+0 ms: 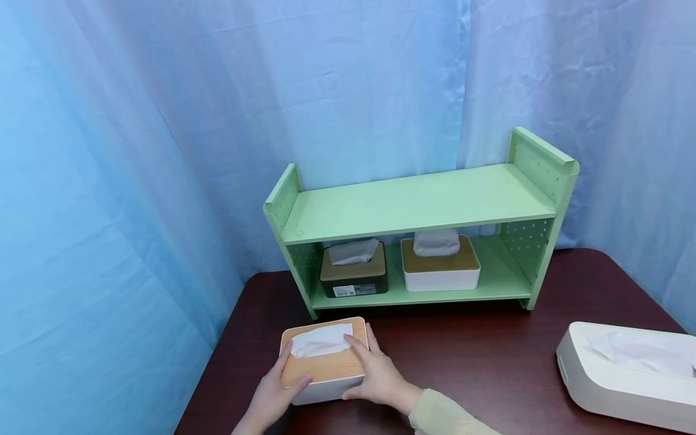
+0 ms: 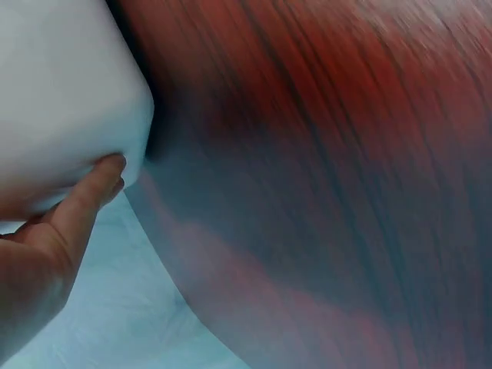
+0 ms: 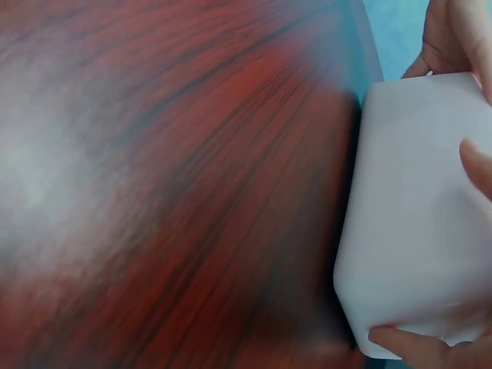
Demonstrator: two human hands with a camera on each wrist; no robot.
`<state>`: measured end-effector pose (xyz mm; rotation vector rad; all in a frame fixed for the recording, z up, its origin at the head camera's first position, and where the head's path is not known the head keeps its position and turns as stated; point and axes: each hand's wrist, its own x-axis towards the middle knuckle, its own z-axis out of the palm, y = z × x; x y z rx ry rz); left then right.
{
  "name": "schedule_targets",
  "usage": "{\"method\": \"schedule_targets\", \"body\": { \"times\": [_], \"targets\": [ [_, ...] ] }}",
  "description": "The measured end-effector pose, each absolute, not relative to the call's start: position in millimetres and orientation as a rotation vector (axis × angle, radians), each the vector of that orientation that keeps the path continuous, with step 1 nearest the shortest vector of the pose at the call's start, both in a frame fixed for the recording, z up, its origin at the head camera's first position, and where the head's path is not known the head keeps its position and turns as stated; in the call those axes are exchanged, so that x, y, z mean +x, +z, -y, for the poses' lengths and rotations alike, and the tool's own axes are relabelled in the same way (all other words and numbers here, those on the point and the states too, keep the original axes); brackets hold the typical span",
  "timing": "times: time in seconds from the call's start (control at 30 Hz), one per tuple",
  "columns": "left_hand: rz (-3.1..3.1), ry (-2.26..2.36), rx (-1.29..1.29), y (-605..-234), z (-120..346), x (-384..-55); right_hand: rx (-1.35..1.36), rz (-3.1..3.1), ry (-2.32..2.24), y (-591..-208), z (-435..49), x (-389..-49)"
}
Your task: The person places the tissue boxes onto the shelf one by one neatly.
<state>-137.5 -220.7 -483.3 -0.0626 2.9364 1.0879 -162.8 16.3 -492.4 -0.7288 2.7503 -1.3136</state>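
Both hands hold a tissue box (image 1: 326, 368) with a light wooden lid and white sides, low over the near part of the table. A white tissue (image 1: 322, 340) pokes out of the lid. On the box's left side is my left hand (image 1: 273, 391), its thumb at the front wall. My right hand (image 1: 379, 374) grips the opposite side, with fingers along the edge and thumb low at the front. The left wrist view shows fingers at a corner of the white box (image 2: 69, 77). In the right wrist view the white wall (image 3: 407, 207) lies between the hands.
A green two-level shelf (image 1: 418, 202) stands at the back. On its lower level sit a dark tissue box (image 1: 354, 285) at left and a white, wood-topped tissue box (image 1: 441, 279) right of it. A long white tissue box (image 1: 625, 386) rests at the dark red table's (image 1: 478, 356) right side.
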Motion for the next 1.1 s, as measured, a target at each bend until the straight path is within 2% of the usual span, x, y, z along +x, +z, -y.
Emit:
{"method": "schedule_targets", "body": {
  "times": [0.7, 1.1],
  "targets": [
    [-2.966, 0.918, 0.237, -489.7, 182.2, -141.4, -0.624, -2.826, -1.318, -493.7, -65.4, -161.1],
    [-2.884, 1.007, 0.377, -486.4, 161.4, -143.2, -0.533, -2.831, -1.380, -496.8, -93.6, -159.2]
  ]
}}
